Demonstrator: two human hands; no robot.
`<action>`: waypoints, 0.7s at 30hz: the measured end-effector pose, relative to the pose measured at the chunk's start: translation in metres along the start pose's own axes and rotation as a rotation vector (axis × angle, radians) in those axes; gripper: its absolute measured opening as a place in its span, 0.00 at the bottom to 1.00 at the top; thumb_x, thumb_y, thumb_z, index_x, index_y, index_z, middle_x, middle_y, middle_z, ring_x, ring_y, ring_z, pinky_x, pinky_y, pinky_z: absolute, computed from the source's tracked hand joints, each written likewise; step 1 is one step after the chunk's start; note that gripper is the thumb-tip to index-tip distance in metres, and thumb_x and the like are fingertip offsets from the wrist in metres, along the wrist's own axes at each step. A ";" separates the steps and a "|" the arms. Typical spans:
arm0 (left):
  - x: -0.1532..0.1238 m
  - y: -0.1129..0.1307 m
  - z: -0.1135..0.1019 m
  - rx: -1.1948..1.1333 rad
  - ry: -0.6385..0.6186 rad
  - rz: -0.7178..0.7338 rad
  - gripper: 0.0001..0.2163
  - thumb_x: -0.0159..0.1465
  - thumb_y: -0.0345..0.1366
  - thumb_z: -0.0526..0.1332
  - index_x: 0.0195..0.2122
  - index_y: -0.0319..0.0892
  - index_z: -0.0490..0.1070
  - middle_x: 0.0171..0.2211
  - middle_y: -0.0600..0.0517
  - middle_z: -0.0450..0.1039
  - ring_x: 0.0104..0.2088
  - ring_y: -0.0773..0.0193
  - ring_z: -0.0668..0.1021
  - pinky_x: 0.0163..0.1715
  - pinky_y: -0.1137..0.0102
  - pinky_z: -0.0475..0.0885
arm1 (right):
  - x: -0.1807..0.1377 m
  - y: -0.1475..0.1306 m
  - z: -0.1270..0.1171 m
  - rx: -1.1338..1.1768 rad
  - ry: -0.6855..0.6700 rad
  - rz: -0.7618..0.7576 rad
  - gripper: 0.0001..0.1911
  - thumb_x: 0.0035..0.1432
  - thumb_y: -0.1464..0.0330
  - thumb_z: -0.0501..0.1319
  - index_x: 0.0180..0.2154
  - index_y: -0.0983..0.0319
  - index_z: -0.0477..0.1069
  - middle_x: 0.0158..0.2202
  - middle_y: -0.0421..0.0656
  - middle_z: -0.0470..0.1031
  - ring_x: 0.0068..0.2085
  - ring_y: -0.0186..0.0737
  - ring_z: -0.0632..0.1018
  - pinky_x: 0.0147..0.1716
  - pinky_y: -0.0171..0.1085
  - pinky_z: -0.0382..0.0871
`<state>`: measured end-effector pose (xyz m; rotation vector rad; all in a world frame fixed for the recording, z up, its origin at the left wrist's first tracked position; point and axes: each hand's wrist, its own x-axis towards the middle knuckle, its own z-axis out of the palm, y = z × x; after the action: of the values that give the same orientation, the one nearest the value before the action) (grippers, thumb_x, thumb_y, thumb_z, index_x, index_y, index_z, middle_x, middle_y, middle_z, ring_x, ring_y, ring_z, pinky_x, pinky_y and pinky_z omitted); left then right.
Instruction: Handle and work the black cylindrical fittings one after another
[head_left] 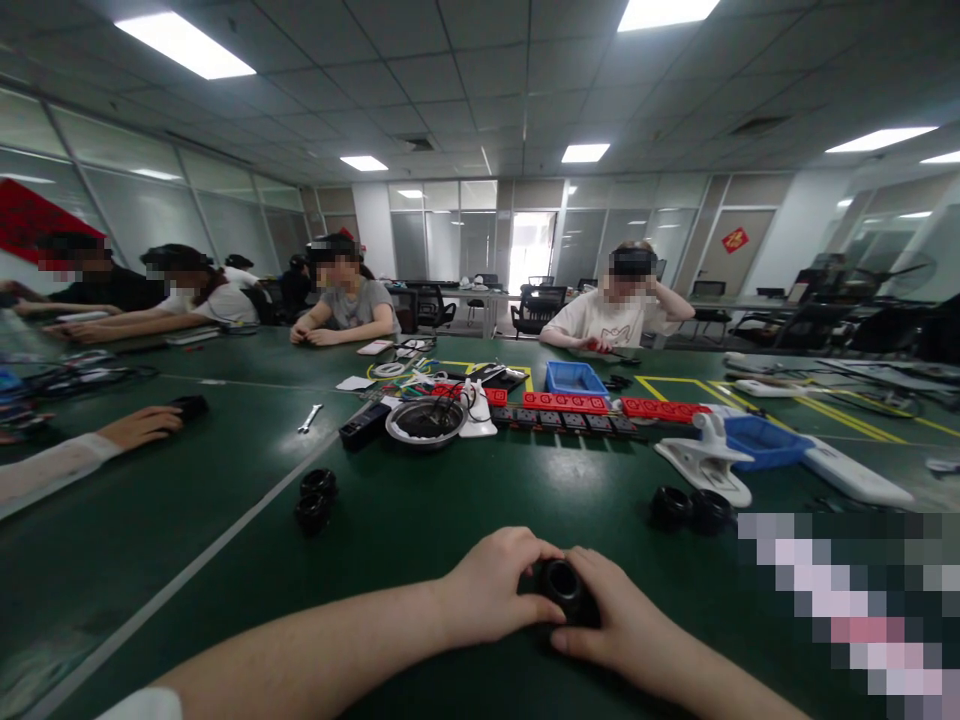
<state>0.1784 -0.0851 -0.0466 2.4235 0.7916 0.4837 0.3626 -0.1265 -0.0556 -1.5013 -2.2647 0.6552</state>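
Note:
My left hand (pixel 504 592) and my right hand (pixel 616 622) meet around a black hollow cylindrical part (pixel 564 588) low over the green table. Its round opening faces up towards me. The fingers and thumb of my left hand close on its left side, and those of my right hand wrap its right side. The lower part of it is hidden by my hands, and its exact kind does not show. Two similar black round parts (pixel 316 498) stand beyond my left forearm. Another pair of black round parts (pixel 691 508) sits side by side beyond my right hand.
Ahead lie a round metal dish (pixel 426 440), red socket strips (pixel 559 401), a blue tray (pixel 574 378) and a white clip-shaped stand (pixel 709 460) by a blue bin (pixel 765 445). A spanner (pixel 310 418) lies left, near a co-worker's hand (pixel 146 428). Several people sit around the table.

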 end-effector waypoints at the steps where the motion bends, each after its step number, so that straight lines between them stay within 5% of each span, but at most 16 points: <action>1: 0.001 -0.002 -0.002 -0.011 -0.020 0.035 0.21 0.52 0.40 0.67 0.47 0.45 0.66 0.36 0.53 0.68 0.36 0.63 0.71 0.37 0.72 0.66 | 0.000 0.002 -0.004 0.063 -0.054 -0.021 0.21 0.43 0.65 0.66 0.42 0.62 0.68 0.39 0.44 0.69 0.40 0.44 0.69 0.39 0.39 0.60; 6: 0.003 -0.006 -0.009 -0.048 -0.120 0.120 0.21 0.53 0.38 0.67 0.47 0.47 0.66 0.37 0.53 0.68 0.38 0.62 0.71 0.39 0.72 0.66 | 0.000 0.007 -0.015 0.155 -0.164 0.050 0.15 0.41 0.73 0.66 0.36 0.63 0.70 0.34 0.40 0.69 0.38 0.42 0.69 0.36 0.36 0.60; 13: 0.000 -0.003 -0.001 -0.096 -0.074 0.017 0.21 0.50 0.40 0.68 0.44 0.45 0.67 0.36 0.54 0.67 0.34 0.64 0.71 0.35 0.74 0.67 | 0.002 0.008 0.004 -0.031 -0.029 0.123 0.20 0.32 0.64 0.71 0.29 0.64 0.67 0.30 0.40 0.68 0.32 0.41 0.69 0.29 0.34 0.58; 18: 0.000 0.002 0.003 -0.046 0.010 -0.101 0.19 0.50 0.39 0.68 0.42 0.43 0.67 0.35 0.54 0.66 0.35 0.63 0.70 0.35 0.72 0.66 | 0.002 0.000 0.017 -0.248 0.139 0.140 0.23 0.37 0.53 0.67 0.29 0.63 0.66 0.29 0.44 0.69 0.32 0.46 0.69 0.31 0.39 0.57; 21: 0.001 0.001 -0.001 -0.039 -0.005 -0.056 0.19 0.50 0.39 0.68 0.43 0.43 0.67 0.36 0.53 0.67 0.36 0.62 0.70 0.37 0.71 0.67 | 0.000 -0.001 0.013 -0.150 0.118 0.066 0.23 0.40 0.56 0.67 0.35 0.62 0.67 0.34 0.45 0.70 0.36 0.47 0.69 0.35 0.40 0.59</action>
<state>0.1787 -0.0847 -0.0452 2.3592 0.8384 0.4674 0.3554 -0.1286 -0.0659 -1.6444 -2.2252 0.4107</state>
